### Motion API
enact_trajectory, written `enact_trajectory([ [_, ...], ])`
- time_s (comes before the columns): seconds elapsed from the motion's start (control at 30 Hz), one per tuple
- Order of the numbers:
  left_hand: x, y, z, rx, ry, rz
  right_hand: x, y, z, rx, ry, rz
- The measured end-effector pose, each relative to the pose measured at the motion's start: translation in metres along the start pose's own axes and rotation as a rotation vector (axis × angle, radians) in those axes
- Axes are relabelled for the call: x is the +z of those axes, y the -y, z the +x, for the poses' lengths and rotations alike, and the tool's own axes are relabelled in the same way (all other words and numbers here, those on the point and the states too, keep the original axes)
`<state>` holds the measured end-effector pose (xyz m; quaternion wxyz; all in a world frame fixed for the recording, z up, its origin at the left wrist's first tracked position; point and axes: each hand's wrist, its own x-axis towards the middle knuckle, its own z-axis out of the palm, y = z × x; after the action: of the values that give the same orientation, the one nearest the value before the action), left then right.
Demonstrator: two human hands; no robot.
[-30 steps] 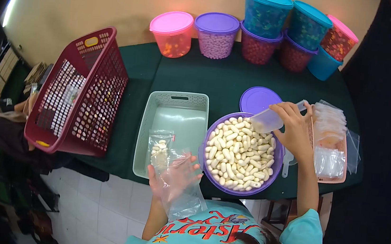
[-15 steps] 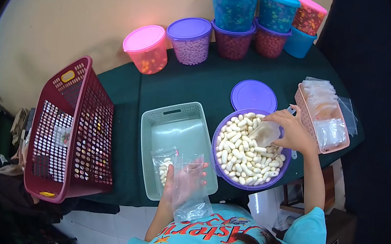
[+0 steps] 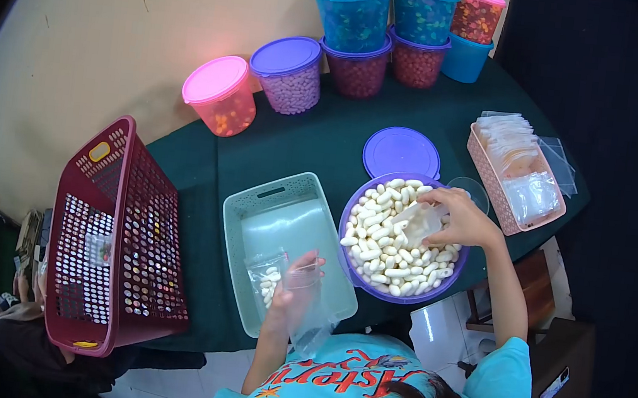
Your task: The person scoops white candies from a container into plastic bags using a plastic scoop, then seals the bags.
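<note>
My left hand [image 3: 298, 286] holds a clear plastic bag [image 3: 311, 315] over the near part of the pale green tray [image 3: 273, 229]. Beside it in the tray lies a small bag of white pieces [image 3: 268, 279]. With my right hand [image 3: 457, 217] I grip a translucent scoop [image 3: 416, 223], its mouth among the white oblong pieces [image 3: 397, 265] that fill a purple-rimmed tub [image 3: 350, 274]. The tub stands at the right side of the tray, and a round purple lid [image 3: 401, 155] lies behind it.
A pink basket of clear bags [image 3: 500, 195] stands at the right. Lidded tubs [image 3: 289, 79] line the back, some stacked. A tall maroon basket [image 3: 120, 256] is at the left. Another person [image 3: 21, 331] is partly visible at the far left.
My right hand has moved slightly left and down with the scoop, further into the pieces. The bag in my left hand has shifted and tilted. The whole view has shifted slightly.
</note>
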<state>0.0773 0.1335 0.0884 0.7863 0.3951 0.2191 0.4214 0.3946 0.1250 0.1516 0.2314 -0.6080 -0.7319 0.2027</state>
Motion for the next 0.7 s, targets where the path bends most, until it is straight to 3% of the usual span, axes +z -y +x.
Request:
enact_trajectory([
  [0.13, 0.008, 0.007, 0.006, 0.143, -0.115, 0.426, 0.006, -0.008, 0.001, -0.015, -0.021, 0.065],
  [0.37, 0.033, 0.012, 0.020, 0.295, -0.034, 0.778, 0.003, 0.000, 0.004, -0.060, -0.020, 0.116],
  [0.43, 0.050, 0.006, 0.019, 0.356, -0.078, 1.071, -0.002, -0.003, 0.005, -0.070, -0.006, 0.181],
  [0.7, 0.080, 0.023, 0.017, 0.377, -0.268, 1.276, -0.029, -0.005, 0.022, -0.257, 0.107, 0.273],
])
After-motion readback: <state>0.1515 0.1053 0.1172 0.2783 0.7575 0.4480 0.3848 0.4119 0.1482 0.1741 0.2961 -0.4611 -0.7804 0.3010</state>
